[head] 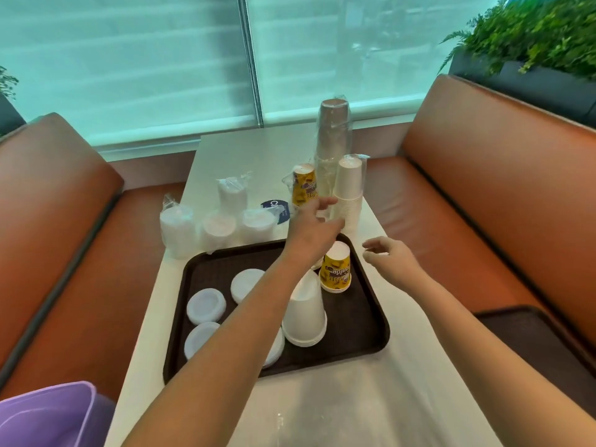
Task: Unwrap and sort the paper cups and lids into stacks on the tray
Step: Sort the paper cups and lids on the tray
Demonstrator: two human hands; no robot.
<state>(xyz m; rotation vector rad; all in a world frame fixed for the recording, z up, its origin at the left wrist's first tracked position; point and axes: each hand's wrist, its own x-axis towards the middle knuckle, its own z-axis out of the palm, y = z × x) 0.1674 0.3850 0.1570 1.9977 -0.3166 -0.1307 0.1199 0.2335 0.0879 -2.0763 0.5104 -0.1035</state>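
Observation:
A dark brown tray (371, 330) lies on the white table. On it stand upside-down white cups (304, 314), a short stack of yellow printed cups (336, 269) and several white lids (206, 305). Behind the tray stand wrapped stacks: yellow cups (303, 183), tall brown cups (333, 133), white cups (349, 188) and wrapped lids (219, 229). My left hand (314, 221) reaches over the tray's far edge toward the wrapped cup stacks, fingers loosely extended and holding nothing. My right hand (387, 258) hovers beside the tray's far right corner, fingers relaxed and empty.
Orange-brown bench seats (451, 201) flank the table on both sides. A second dark tray (532, 343) rests on the right bench. A purple bin (48, 414) stands at the lower left. A blue round sticker (274, 208) lies on the table. A window is behind.

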